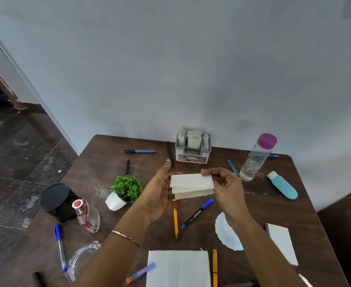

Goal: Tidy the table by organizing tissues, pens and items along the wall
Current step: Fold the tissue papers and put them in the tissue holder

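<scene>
Left hand (160, 192): fingers near straight, thumb up, cradling the left edge of the tissues (192, 184).
Right hand (227, 187): fingertips pinch the stack's top right corner.
Tissues: folded, held between both hands over the table (100, 162).
Holder (193, 150): beyond the fingertips, stuffed.
Pens: orange pen (175, 220) and marker (197, 213), just below the fingers.

Holding folded tissue stack (192, 186) mid-air over tabletop (259, 195): right hand (227, 189) pinching its top-right edge, left hand (158, 195) cupping its left side, thumb up. Sitting behind, at wall: tissue holder (192, 150). Lying below: orange pen (176, 220), blue marker (197, 213).
</scene>
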